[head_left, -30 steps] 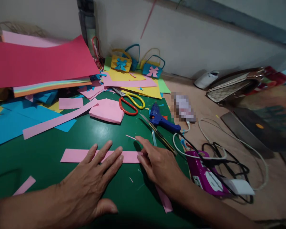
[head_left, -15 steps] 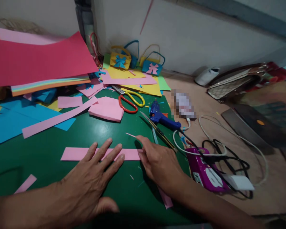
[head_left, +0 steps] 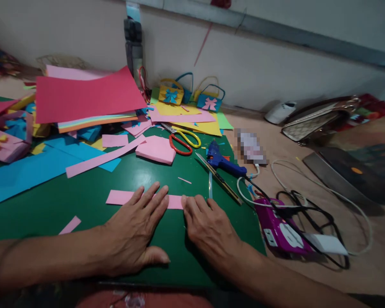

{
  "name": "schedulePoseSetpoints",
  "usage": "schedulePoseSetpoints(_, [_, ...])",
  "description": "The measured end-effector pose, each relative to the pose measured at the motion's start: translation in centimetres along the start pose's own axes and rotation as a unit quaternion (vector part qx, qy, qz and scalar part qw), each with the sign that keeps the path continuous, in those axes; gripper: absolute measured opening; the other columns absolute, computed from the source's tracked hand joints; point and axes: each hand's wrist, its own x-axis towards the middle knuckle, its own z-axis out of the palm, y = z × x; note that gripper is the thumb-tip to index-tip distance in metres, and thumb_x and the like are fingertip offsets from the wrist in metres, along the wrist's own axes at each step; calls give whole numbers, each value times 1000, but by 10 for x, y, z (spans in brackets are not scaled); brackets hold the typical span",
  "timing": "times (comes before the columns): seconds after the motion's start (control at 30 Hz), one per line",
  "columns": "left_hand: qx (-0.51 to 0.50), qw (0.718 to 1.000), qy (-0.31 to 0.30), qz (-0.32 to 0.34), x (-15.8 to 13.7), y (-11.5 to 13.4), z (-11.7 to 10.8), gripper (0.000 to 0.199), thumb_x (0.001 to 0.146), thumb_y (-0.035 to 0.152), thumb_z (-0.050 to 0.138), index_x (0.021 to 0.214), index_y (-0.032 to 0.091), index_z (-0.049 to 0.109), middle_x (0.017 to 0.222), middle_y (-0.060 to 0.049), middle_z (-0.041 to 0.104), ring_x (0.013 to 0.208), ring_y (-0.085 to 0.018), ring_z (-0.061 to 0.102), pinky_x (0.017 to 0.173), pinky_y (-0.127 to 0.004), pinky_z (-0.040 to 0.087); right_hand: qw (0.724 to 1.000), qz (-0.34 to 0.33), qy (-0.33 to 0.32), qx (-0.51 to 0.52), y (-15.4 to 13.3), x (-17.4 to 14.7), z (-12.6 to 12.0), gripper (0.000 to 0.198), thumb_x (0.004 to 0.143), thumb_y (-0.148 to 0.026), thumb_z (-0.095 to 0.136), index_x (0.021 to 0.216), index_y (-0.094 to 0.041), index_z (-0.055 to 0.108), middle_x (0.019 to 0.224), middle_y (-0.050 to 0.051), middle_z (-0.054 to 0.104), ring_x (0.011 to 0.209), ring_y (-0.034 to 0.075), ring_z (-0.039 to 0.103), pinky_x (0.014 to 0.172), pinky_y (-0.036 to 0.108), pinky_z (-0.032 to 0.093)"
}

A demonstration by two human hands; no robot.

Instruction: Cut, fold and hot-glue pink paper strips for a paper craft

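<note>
A folded-looking pink paper strip (head_left: 176, 202) lies crosswise on the green board (head_left: 93, 261). My left hand (head_left: 134, 226) rests flat over the strip's middle, fingers stretched forward and thumb out to the side. At the strip's right end my right hand (head_left: 208, 222) has its fingers curled and bunched, gripping or pressing that end; the fingertips are partly hidden. A thin pink sliver (head_left: 185, 180) sits just beyond the hands. Farther off lies a folded pink paper piece (head_left: 156, 149).
Scissors (head_left: 181, 142), a blue glue gun (head_left: 223, 160) and a cutter knife (head_left: 220, 179) lie ahead. Coloured paper sheets (head_left: 90, 96) are stacked back left. Small paper bags (head_left: 209, 102) stand by the wall. A purple power box (head_left: 280, 233) with cables sits right.
My right hand's fingers have curled down onto the strip's end. The view has shifted, so the back wall and the board's near edge show more.
</note>
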Motion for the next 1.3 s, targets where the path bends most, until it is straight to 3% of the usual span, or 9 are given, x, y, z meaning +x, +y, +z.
schedulePoseSetpoints(0.23, [42, 997, -1, -60, -28, -21, -2, 98, 78, 78, 24, 144, 5, 23, 151, -21, 15, 140, -34, 12, 110, -47, 18, 999, 19, -30, -13, 8, -15, -3, 33, 73, 3, 45, 98, -8, 64, 87, 12, 59, 75, 23, 50, 61, 37, 38])
schedulePoseSetpoints(0.47, [107, 985, 16, -135, -64, -38, -1, 93, 80, 77, 23, 142, 8, 30, 149, -17, 25, 138, -32, 21, 110, -50, 13, 998, 14, -13, -54, 12, -18, 0, 30, 71, 5, 45, 85, -10, 68, 78, 10, 58, 70, 23, 50, 63, 38, 37])
schedulePoseSetpoints(0.67, [137, 973, 29, -186, -54, -29, -19, 92, 81, 76, 16, 130, 6, 50, 143, -21, 36, 135, -38, 27, 107, -60, 13, 998, 44, -12, -45, 19, -15, -5, 28, 74, 2, 47, 90, -9, 66, 79, 10, 60, 72, 23, 53, 68, 38, 38])
schedulePoseSetpoints(0.8, [128, 981, 42, -138, -31, -11, -24, 94, 80, 77, 18, 135, 6, 42, 147, -21, 27, 138, -36, 18, 109, -56, 12, 999, 46, 17, -12, 0, 4, -19, 34, 79, -2, 45, 110, -7, 59, 86, 12, 63, 75, 23, 54, 71, 39, 40])
schedulePoseSetpoints(1.0, [50, 997, -16, -49, -18, -6, -4, 92, 82, 74, 21, 141, 5, 31, 148, -22, 23, 139, -34, 18, 109, -46, 21, 998, -11, 47, 47, -36, 24, -28, 29, 83, -8, 45, 107, -12, 61, 103, 14, 64, 91, 23, 55, 85, 40, 39])
schedulePoseSetpoints(1.17, [61, 997, 24, -50, -30, -16, 5, 93, 81, 75, 26, 142, 4, 29, 148, -22, 21, 138, -35, 19, 109, -46, 22, 1000, 11, -4, 8, -24, 12, -16, 21, 80, -7, 49, 91, -13, 65, 92, 13, 63, 83, 22, 55, 80, 39, 40])
schedulePoseSetpoints(1.3, [80, 994, 46, -56, -41, -22, 6, 92, 81, 74, 28, 141, 5, 32, 148, -21, 24, 137, -36, 23, 108, -50, 20, 998, 41, -35, -42, -7, -8, -8, 25, 76, -2, 48, 95, -6, 64, 83, 13, 62, 77, 23, 54, 80, 42, 39])
